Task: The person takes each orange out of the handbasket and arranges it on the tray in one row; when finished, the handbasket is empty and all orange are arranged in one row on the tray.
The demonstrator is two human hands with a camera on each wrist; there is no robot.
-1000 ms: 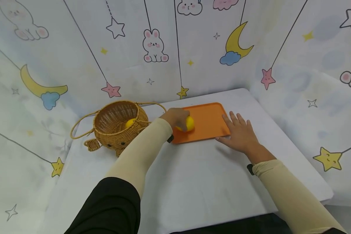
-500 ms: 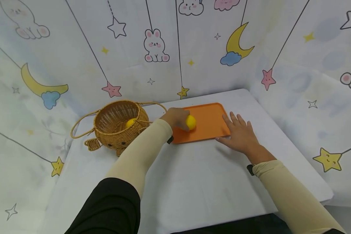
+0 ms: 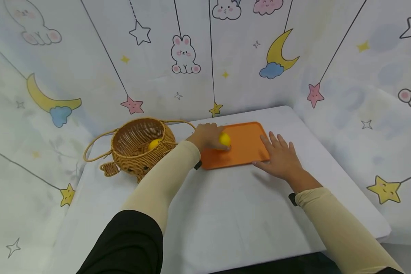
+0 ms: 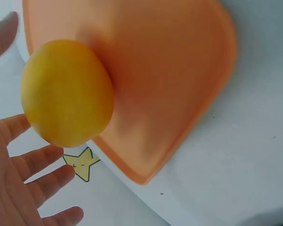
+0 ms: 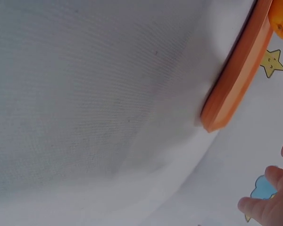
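Note:
A lemon, smooth and oval, is over the left part of an orange tray. My left hand is around the lemon's left side. In the left wrist view its fingers are spread and the thumb stands apart from the lemon; one fingertip lies at the lemon's edge, and I cannot tell if it touches. My right hand has its fingers spread at the tray's right edge and holds nothing.
A wicker basket with an animal face and loop handles stands to the left of the tray. Another yellow fruit lies inside it. The white table meets cartoon-printed cloth behind and at the sides.
My left hand's fingers have spread away from the lemon, which has shifted slightly right and toward the back. My right hand stays in place. The head view has shifted slightly.

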